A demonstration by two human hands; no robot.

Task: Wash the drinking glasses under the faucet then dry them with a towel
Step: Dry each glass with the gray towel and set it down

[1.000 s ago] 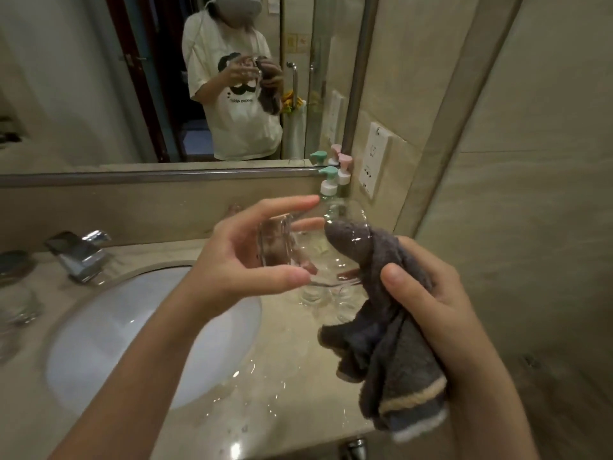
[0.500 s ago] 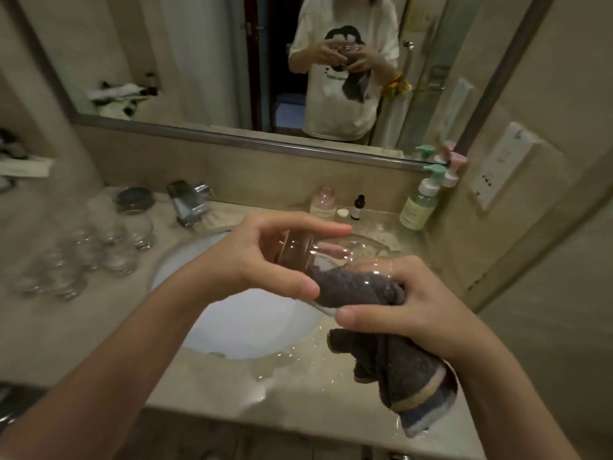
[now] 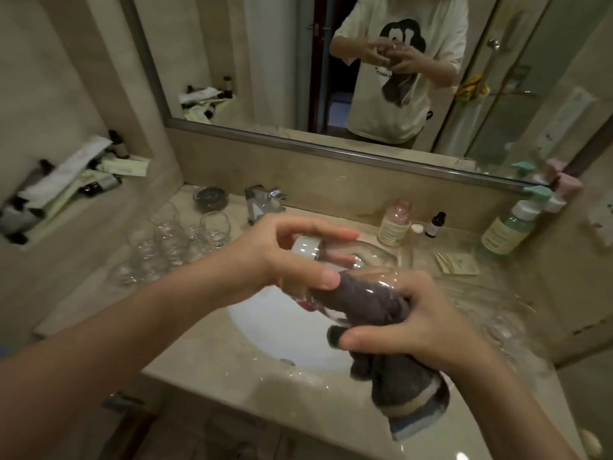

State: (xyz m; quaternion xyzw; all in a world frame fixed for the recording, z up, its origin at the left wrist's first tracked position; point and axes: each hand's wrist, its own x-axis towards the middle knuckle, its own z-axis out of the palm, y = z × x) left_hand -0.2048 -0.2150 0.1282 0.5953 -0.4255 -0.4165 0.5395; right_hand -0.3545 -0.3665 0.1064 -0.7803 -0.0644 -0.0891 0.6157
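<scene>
Head view: the towel has gone deeper into the glass — left hand gripping it, right hand clutching cloth — drying underway.

The glass you held was clear and glossy, with bright reflections on its thick base. The towel you pushed into it was soft grey cloth, matt and fuzzy, with a pale stripe near its end. The counter looked like polished beige stone, smooth and wet with shining drops. The basin was white and glossy, like ceramic. The faucet was shiny metal. The other glasses were clear and glossy too. The bottle looked like smooth plastic with a matt paper label.
</scene>
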